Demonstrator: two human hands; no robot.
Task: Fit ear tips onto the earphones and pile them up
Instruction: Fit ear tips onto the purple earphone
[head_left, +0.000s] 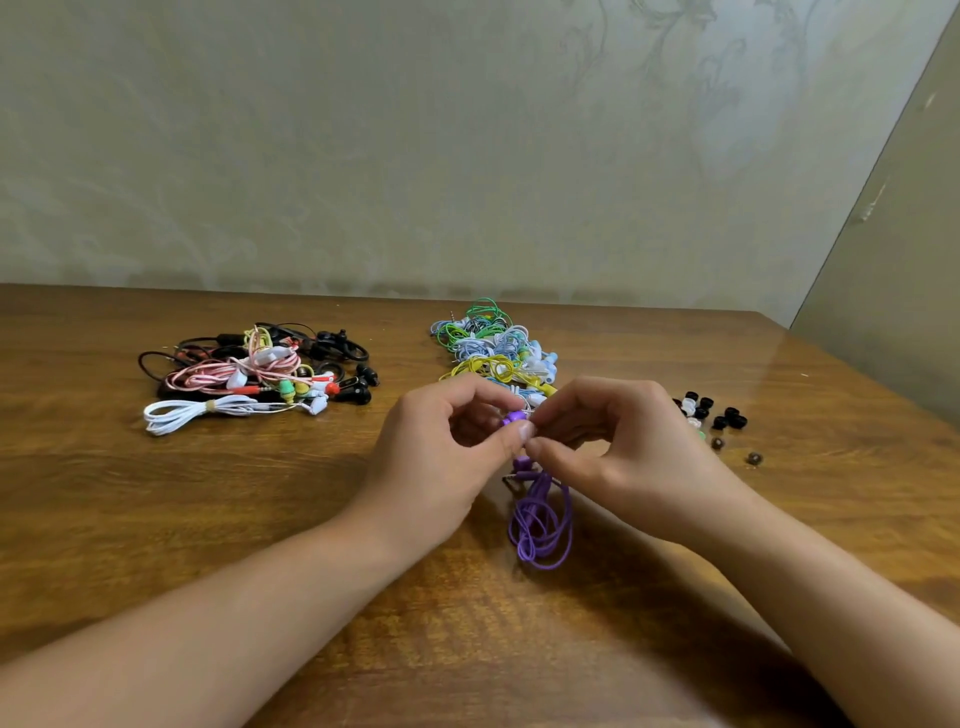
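Observation:
My left hand (447, 452) and my right hand (618, 447) meet above the middle of the wooden table (156, 499). Both pinch the purple earbud (514, 417) of a pair of purple earphones; its bundled cable (540, 525) hangs down onto the table between my wrists. The fingertips hide whether an ear tip sits on the bud. A cluster of loose black, white and green ear tips (709, 415) lies just right of my right hand.
A pile of black, pink, white and red earphones (254, 374) lies at the left. A pile of green, blue, yellow and white earphones (493, 348) sits behind my hands. A wall runs along the table's far edge and right side.

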